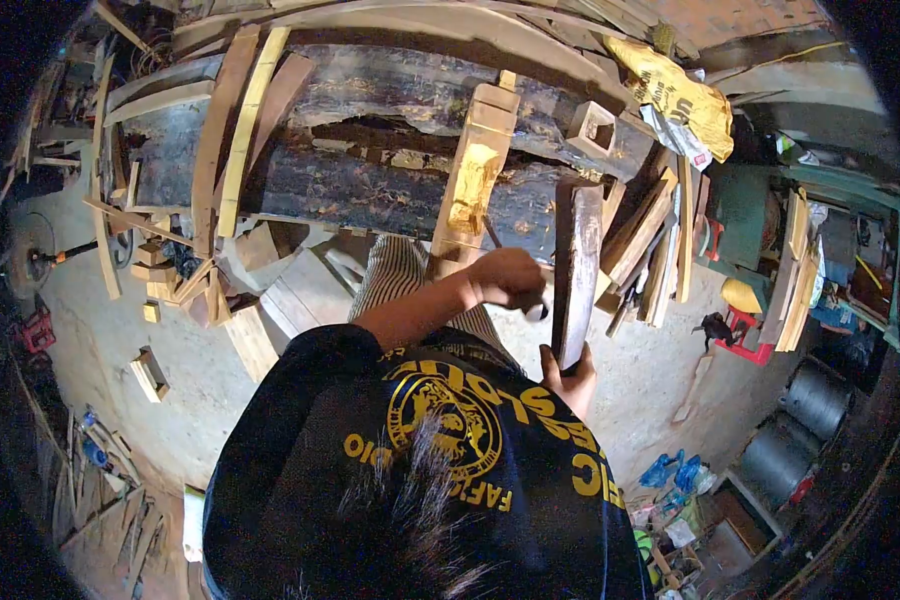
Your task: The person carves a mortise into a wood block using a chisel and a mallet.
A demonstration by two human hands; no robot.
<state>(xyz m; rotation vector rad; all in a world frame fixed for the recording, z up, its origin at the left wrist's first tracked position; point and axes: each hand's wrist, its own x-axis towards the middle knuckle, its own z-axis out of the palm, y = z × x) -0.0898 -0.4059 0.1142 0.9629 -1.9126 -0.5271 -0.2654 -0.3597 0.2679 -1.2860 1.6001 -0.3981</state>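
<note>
Pale wooden offcuts (185,275) lie on the dusty concrete floor (120,330) at the left, below a big dark weathered timber slab (370,190). Right of them the left hand (510,278) is clenched in a fist about a small pale object (537,312), too hidden to name, just beside the left edge of the long dark grey-brown wooden plank (578,265). That plank stands nearly upright in front of the person, and the right hand (570,380) has its grip closed round the lower end. It looks stiff and rather heavy for one hand, and apt to tip sideways when held only at the foot. A hold on both edges at mid-length would steady it, with care for splinters. Its face is narrow, straight-sided, worn and streaked with pale scuffs. Further right lean lighter boards (660,250), with a red plastic stool (745,335) beyond.
</note>
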